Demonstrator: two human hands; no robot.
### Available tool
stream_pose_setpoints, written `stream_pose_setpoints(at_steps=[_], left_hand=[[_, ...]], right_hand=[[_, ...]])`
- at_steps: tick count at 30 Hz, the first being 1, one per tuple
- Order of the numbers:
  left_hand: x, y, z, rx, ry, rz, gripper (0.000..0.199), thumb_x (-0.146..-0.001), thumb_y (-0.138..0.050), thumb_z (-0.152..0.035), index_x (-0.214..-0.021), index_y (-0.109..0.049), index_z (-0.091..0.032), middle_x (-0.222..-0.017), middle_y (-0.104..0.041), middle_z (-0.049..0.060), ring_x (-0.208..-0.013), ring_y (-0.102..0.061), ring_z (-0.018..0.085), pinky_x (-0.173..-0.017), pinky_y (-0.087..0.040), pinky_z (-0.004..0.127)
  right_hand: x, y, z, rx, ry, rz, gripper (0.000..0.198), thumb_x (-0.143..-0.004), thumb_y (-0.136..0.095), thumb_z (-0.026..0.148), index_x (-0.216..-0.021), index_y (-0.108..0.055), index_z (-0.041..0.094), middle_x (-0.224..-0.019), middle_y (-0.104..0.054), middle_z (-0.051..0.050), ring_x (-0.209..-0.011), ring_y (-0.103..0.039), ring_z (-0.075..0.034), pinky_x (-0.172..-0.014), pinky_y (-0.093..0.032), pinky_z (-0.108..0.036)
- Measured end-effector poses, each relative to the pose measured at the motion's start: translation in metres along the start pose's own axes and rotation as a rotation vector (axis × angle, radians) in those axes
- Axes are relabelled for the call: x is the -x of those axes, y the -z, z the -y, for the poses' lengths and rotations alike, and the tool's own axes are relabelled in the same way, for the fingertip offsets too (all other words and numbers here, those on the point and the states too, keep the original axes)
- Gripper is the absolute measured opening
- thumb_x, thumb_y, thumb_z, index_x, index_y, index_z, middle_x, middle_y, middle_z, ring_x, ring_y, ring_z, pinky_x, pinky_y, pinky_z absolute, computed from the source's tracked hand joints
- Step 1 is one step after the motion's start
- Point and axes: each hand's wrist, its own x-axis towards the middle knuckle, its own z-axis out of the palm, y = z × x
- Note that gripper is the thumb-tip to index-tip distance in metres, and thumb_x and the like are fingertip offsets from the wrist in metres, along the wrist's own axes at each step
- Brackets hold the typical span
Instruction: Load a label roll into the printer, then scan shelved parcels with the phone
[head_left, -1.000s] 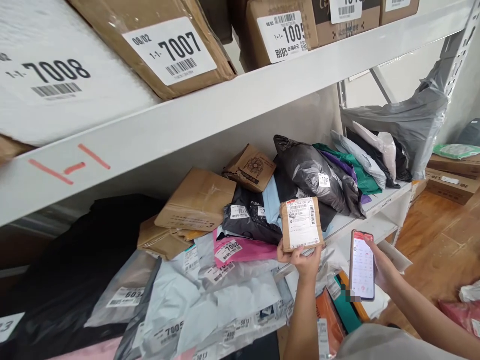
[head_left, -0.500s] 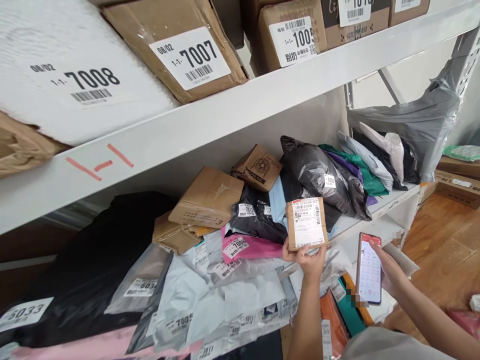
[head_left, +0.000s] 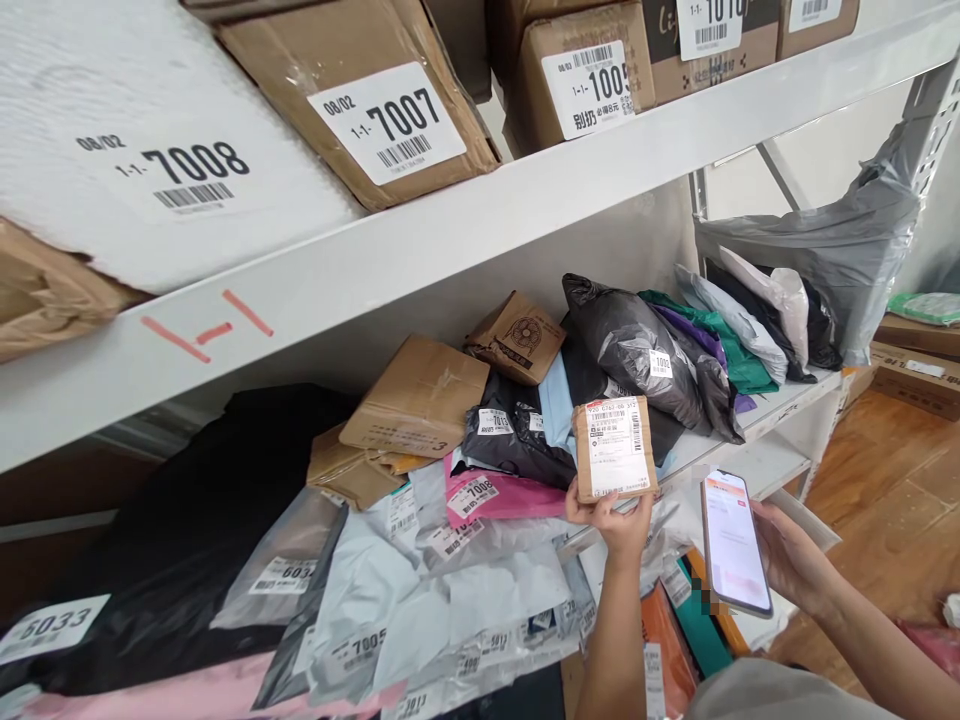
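A small brown cardboard box (head_left: 616,447) with a white shipping label faces me at the front of the lower shelf. My left hand (head_left: 613,518) grips its bottom edge, thumb and fingers closed round it. To the right, my right hand (head_left: 787,555) holds a smartphone (head_left: 735,545) upright with its lit screen towards me; the fingers are partly behind the phone. Behind the box lie a black parcel bag (head_left: 517,440) and a pink parcel bag (head_left: 510,492). A grey plastic parcel (head_left: 637,340) labelled 1002 rests just above it.
Numbered cartons, such as one marked 7007 (head_left: 367,110), stand on the upper shelf above its white beam (head_left: 450,230). Light-blue bags (head_left: 465,600) and a large black bag (head_left: 187,540) fill the lower left. Wooden flooring (head_left: 892,480) shows at right.
The phone has tilted and shifted slightly left in my right hand, whose thumb has left the screen. The screen shows a different page. The box stays in my left hand.
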Motion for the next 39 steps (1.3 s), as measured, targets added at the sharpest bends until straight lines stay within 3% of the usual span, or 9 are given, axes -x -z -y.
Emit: stream_pose_setpoints(at_steps=[6, 13, 19, 23, 26, 30, 35, 39], left_hand=[[-0.001, 0.0, 0.001, -0.011, -0.003, 0.001, 0.067, -0.062, -0.084, -0.006, -0.105, -0.037, -0.027, -0.131, -0.03, 0.015, -0.126, -0.049, 0.034, -0.08, -0.063, 0.052], [-0.001, -0.002, -0.001, -0.003, -0.005, -0.014, 0.066, -0.061, -0.082, -0.004, -0.104, -0.037, -0.028, -0.131, -0.03, 0.015, -0.127, -0.047, 0.036, -0.075, -0.064, 0.049], [-0.003, -0.003, -0.003, 0.006, -0.009, -0.034, 0.066, -0.064, -0.082, -0.005, -0.107, -0.037, -0.028, -0.131, -0.031, 0.016, -0.127, -0.049, 0.036, -0.074, -0.066, 0.049], [-0.002, -0.002, -0.001, 0.01, -0.018, -0.029, 0.058, -0.07, -0.082, -0.011, -0.105, -0.039, -0.027, -0.132, -0.031, 0.016, -0.13, -0.047, 0.036, -0.077, -0.065, 0.05], [0.0, -0.002, 0.0, 0.011, -0.014, -0.031, 0.057, -0.069, -0.082, -0.011, -0.104, -0.04, -0.027, -0.132, -0.031, 0.015, -0.129, -0.047, 0.036, -0.078, -0.064, 0.051], [0.0, -0.003, 0.0, 0.002, -0.006, -0.031, 0.063, -0.065, -0.084, -0.009, -0.105, -0.04, -0.027, -0.132, -0.03, 0.015, -0.128, -0.048, 0.035, -0.077, -0.064, 0.049], [0.0, -0.003, -0.001, 0.042, 0.013, -0.029, 0.053, -0.072, -0.079, -0.011, -0.103, -0.039, -0.027, -0.134, -0.029, 0.015, -0.131, -0.046, 0.033, -0.081, -0.063, 0.047], [0.003, -0.003, 0.001, 0.06, 0.023, -0.023, 0.06, -0.067, -0.081, -0.007, -0.104, -0.039, -0.027, -0.134, -0.029, 0.015, -0.131, -0.047, 0.033, -0.08, -0.063, 0.047]], right_hand=[[0.002, 0.009, -0.001, -0.059, -0.062, 0.099, 0.037, -0.058, -0.094, 0.029, -0.088, -0.076, 0.015, -0.09, -0.082, -0.011, -0.076, -0.075, -0.027, -0.069, -0.061, -0.035], [0.006, 0.008, 0.001, 0.001, -0.045, 0.104, 0.04, -0.056, -0.095, 0.035, -0.085, -0.075, 0.016, -0.083, -0.081, -0.01, -0.068, -0.074, -0.026, -0.064, -0.06, -0.035], [0.008, 0.014, 0.0, -0.006, -0.059, 0.142, 0.047, -0.059, -0.092, 0.031, -0.099, -0.072, 0.016, -0.095, -0.081, -0.013, -0.083, -0.076, -0.029, -0.075, -0.062, -0.036], [0.012, 0.015, -0.004, -0.095, -0.065, 0.138, 0.076, -0.052, -0.096, 0.029, -0.12, -0.063, 0.019, -0.106, -0.08, -0.016, -0.097, -0.075, -0.033, -0.08, -0.062, -0.04], [0.012, 0.019, -0.009, -0.054, -0.043, 0.047, 0.089, -0.049, -0.098, 0.026, -0.126, -0.054, 0.021, -0.1, -0.081, -0.015, -0.084, -0.077, -0.03, -0.071, -0.063, -0.036], [0.008, 0.028, -0.014, 0.107, 0.071, -0.04, 0.092, -0.056, -0.096, 0.029, -0.134, -0.047, 0.024, -0.084, -0.081, -0.007, -0.062, -0.072, -0.021, -0.055, -0.058, -0.026], [0.009, 0.03, -0.009, 0.118, 0.093, -0.031, 0.105, -0.053, -0.096, 0.027, -0.142, -0.04, 0.024, -0.091, -0.081, -0.009, -0.066, -0.073, -0.022, -0.059, -0.06, -0.029], [0.016, 0.025, -0.004, 0.127, 0.132, 0.046, 0.109, -0.053, -0.094, 0.022, -0.147, -0.041, 0.028, -0.105, -0.08, -0.008, -0.081, -0.074, -0.025, -0.068, -0.059, -0.032]])
